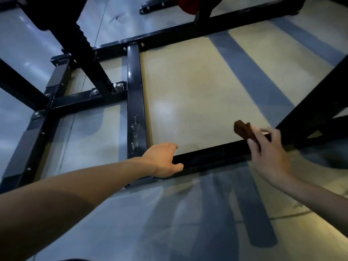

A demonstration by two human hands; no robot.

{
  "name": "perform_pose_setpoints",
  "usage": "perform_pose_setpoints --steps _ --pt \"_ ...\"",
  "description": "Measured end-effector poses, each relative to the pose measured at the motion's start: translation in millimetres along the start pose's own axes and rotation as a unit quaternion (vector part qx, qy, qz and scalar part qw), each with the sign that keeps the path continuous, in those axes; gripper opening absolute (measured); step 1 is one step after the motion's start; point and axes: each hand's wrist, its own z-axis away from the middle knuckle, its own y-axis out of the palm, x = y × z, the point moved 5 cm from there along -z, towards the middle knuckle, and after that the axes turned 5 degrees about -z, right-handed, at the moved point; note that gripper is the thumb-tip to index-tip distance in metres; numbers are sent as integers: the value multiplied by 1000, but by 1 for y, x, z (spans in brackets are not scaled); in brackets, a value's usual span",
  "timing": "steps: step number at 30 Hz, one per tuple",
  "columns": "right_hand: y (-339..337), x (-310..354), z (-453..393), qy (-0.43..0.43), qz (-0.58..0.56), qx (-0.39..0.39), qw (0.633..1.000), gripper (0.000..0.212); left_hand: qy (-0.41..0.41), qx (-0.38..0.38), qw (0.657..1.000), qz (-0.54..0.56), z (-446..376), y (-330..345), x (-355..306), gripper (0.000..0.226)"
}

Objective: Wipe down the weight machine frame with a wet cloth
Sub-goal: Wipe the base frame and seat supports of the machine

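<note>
Weight machine frame [136,102] sprawls low across the floor, 9 to 3 o'clock. Left hand [164,160] curls round the near bar; right hand [267,157] pinches a bunched brown cloth [244,131] just above it. Such a small wad could easily skip patches, imo.

No readable text, label, brand or number shows anywhere.

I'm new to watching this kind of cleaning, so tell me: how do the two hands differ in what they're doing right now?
The left hand grips the near black frame bar and holds no cloth; the right hand pinches a dark brown cloth. The left hand rests on the bar, while the right hand looks lifted above it. The left hand sits near the bar's joint with the scuffed crossbar; the right hand is further along the bar. Both are bare.
</note>
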Motion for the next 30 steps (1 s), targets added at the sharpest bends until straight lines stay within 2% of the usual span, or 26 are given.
perform_pose_setpoints --steps 1,4,7,9,12,13,14,16,18,20,22,24,27,30 --pt "-5 -10 2 -7 45 -13 999 48 -6 18 1000 -8 -1 6 5 84" --pt "5 -22 13 -109 117 -5 987 44 -27 83 996 -31 -4 25 19 89" --pt "31 -3 26 -85 155 43 983 56 -30 102 993 -50 -8 31 25 70" --pt "59 39 37 -127 152 118 973 62 -27 89 994 -59 -11 23 23 51" --pt "95 90 52 -178 153 269 934 54 -21 82 993 -80 -13 17 20 44" --pt "96 95 53 -195 152 281 928 54 -20 76 993 -85 -13 18 21 42" --pt "92 89 51 -214 148 256 931 54 -21 70 994 -83 -13 20 22 40" --pt "63 58 45 -227 123 128 957 54 -22 66 995 -65 -12 25 27 39" --pt "33 11 33 -204 85 15 975 48 -19 63 996 -59 -12 27 30 39" --pt "8 -25 19 -137 20 -50 989 40 -17 64 996 -55 -12 28 31 38" --pt "-6 -44 7 -53 -36 -93 994 52 -13 64 996 -56 -13 28 30 39" --pt "-3 -42 6 -11 -29 -78 996 55 -12 65 996 -62 -15 27 29 39" --pt "26 -3 24 -50 41 -9 998 46 -11 67 995 -74 -17 27 27 39" --pt "63 54 35 -132 88 148 976 51 -10 62 995 -78 -17 27 27 39"
